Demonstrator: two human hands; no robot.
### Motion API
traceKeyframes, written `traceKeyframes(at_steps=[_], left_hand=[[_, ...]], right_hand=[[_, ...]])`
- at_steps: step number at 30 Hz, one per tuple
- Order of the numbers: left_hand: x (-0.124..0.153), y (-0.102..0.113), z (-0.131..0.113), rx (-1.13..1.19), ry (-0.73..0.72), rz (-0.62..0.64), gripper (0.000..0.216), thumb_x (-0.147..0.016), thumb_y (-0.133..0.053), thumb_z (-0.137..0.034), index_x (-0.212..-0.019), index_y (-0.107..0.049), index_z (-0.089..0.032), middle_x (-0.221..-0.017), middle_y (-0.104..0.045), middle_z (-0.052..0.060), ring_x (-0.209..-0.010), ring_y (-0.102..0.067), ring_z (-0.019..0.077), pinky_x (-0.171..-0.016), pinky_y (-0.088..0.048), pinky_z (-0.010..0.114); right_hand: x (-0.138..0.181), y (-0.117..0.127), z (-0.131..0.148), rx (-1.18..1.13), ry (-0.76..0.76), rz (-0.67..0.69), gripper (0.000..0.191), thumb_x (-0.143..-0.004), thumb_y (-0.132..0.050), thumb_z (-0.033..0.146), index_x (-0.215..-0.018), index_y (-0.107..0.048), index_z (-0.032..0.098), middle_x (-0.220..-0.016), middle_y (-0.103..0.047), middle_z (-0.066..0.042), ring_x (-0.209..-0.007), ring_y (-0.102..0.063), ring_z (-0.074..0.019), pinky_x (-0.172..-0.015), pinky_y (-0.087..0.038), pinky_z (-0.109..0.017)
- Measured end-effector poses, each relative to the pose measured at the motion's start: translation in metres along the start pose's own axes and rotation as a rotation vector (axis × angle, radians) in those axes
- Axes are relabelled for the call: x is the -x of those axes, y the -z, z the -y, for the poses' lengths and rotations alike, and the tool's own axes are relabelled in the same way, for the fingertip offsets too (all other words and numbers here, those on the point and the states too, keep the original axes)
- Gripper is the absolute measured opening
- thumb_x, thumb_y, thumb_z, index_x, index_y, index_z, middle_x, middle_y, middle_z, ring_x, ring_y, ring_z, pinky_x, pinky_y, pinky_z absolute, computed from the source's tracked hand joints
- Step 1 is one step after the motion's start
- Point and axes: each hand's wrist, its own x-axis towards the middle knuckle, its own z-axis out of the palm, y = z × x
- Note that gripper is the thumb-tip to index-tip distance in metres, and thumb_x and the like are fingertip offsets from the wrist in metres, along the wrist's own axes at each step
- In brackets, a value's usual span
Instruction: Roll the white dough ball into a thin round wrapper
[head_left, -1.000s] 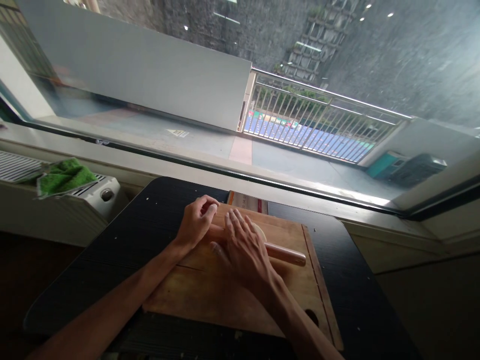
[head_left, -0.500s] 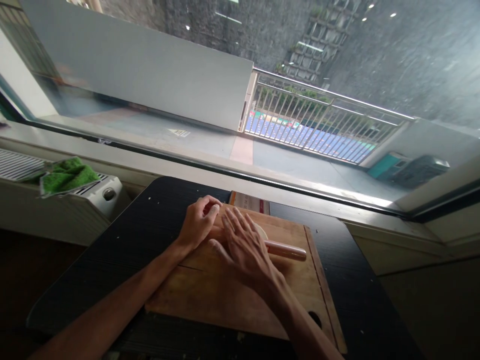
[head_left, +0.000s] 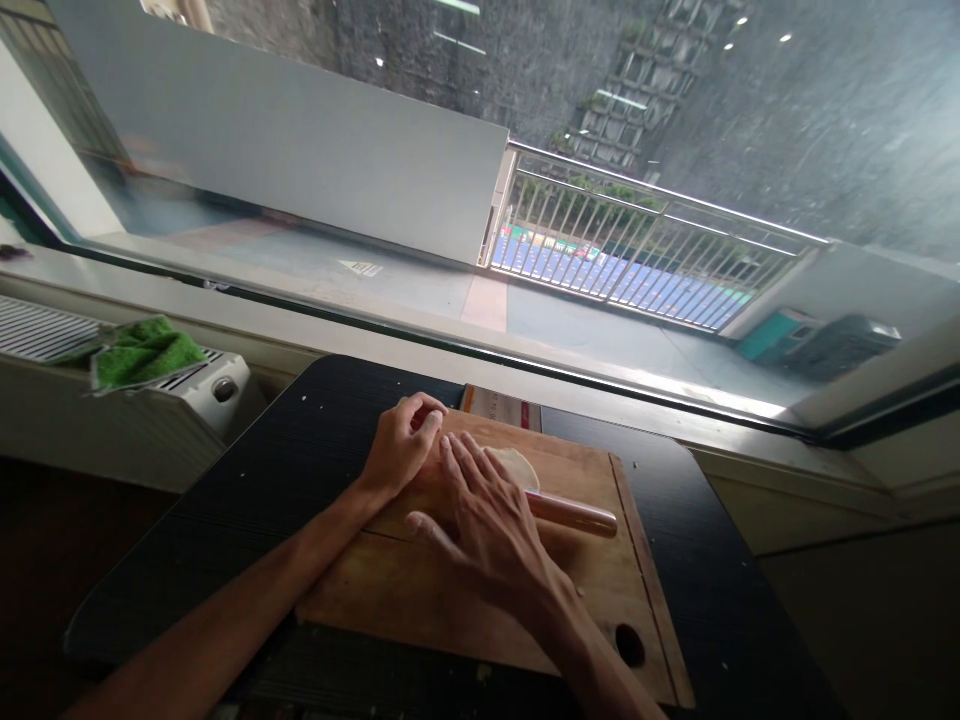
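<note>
As the left hand [head_left: 405, 445] curls, hold unclear, the flat right hand [head_left: 487, 515] crosses a rolling pin [head_left: 574, 513] inside the board edge [head_left: 649, 580]

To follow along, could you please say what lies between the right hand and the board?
In the head view: a rolling pin, and dough partly hidden by the right hand.

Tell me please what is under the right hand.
The right hand covers part of a rolling pin, whose right end shows, and of pale dough, on the wooden board. Covered parts are hidden.

Green cloth [head_left: 150, 352] on white radiator [head_left: 165, 425] near pale windowsill [head_left: 300, 328]; outside, grey panel [head_left: 315, 150] beside metal railing [head_left: 634, 257].
</note>
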Motion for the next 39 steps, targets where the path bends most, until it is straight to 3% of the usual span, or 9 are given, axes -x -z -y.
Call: traceKeyframes(at_steps=[5, 17, 23, 26, 31, 39], left_hand=[[0.0, 0.0, -0.001, 0.0, -0.002, -0.005, 0.025, -0.091, -0.059, -0.041, -0.089, -0.076, -0.022, -0.086, -0.078, 0.003, -0.079, -0.071, 0.0211, -0.078, -0.055, 0.034], [-0.001, 0.003, 0.001, -0.057, -0.037, 0.017, 0.024, -0.093, -0.059, -0.039, -0.089, -0.075, -0.022, -0.089, -0.078, 0.003, -0.081, -0.07, 0.0207, -0.079, -0.055, 0.033], [0.0, 0.002, 0.001, -0.052, -0.029, 0.003, 0.024, -0.093, -0.059, -0.039, -0.091, -0.077, -0.022, -0.088, -0.078, 0.003, -0.079, -0.07, 0.0204, -0.077, -0.055, 0.033], [0.0, 0.001, 0.002, -0.033, -0.018, 0.0, 0.025, -0.094, -0.058, -0.039, -0.091, -0.077, -0.022, -0.09, -0.079, 0.004, -0.083, -0.072, 0.0214, -0.078, -0.056, 0.033], [0.0, 0.0, 0.002, -0.024, -0.018, 0.003, 0.026, -0.093, -0.059, -0.04, -0.092, -0.076, -0.022, -0.091, -0.08, 0.004, -0.082, -0.072, 0.0213, -0.078, -0.056, 0.034], [-0.001, 0.004, 0.001, -0.059, -0.025, 0.027, 0.025, -0.092, -0.059, -0.04, -0.089, -0.075, -0.022, -0.087, -0.077, 0.003, -0.079, -0.07, 0.0211, -0.078, -0.055, 0.034]], right_hand=[[0.007, -0.006, 0.004, 0.016, 0.023, -0.026, 0.091, -0.11, -0.054, 0.068, -0.179, -0.029, 0.015, -0.182, -0.032, -0.015, -0.172, -0.026, -0.0322, -0.141, -0.027, -0.056], [-0.04, 0.003, -0.024, 0.059, -0.019, -0.01, 0.081, -0.113, -0.044, 0.07, -0.171, -0.045, 0.015, -0.178, -0.042, -0.016, -0.171, -0.03, -0.0331, -0.14, -0.027, -0.057], [-0.026, -0.007, -0.012, 0.098, 0.001, -0.06, 0.092, -0.109, -0.054, 0.069, -0.171, -0.041, 0.002, -0.175, -0.043, -0.025, -0.17, -0.033, -0.0348, -0.14, -0.027, -0.054], [-0.013, -0.014, -0.001, 0.093, 0.005, -0.074, 0.092, -0.11, -0.055, 0.065, -0.172, -0.038, 0.0, -0.176, -0.04, -0.025, -0.17, -0.031, -0.0346, -0.142, -0.024, -0.053], [-0.006, -0.016, 0.003, 0.08, 0.0, -0.113, 0.076, -0.115, -0.05, 0.053, -0.172, -0.041, 0.004, -0.177, -0.042, -0.02, -0.17, -0.033, -0.0312, -0.142, -0.025, -0.051], [-0.04, -0.001, -0.024, 0.067, -0.042, -0.059, 0.056, -0.119, -0.038, 0.044, -0.169, -0.05, 0.021, -0.174, -0.05, -0.01, -0.17, -0.033, -0.0269, -0.139, -0.031, -0.055]])
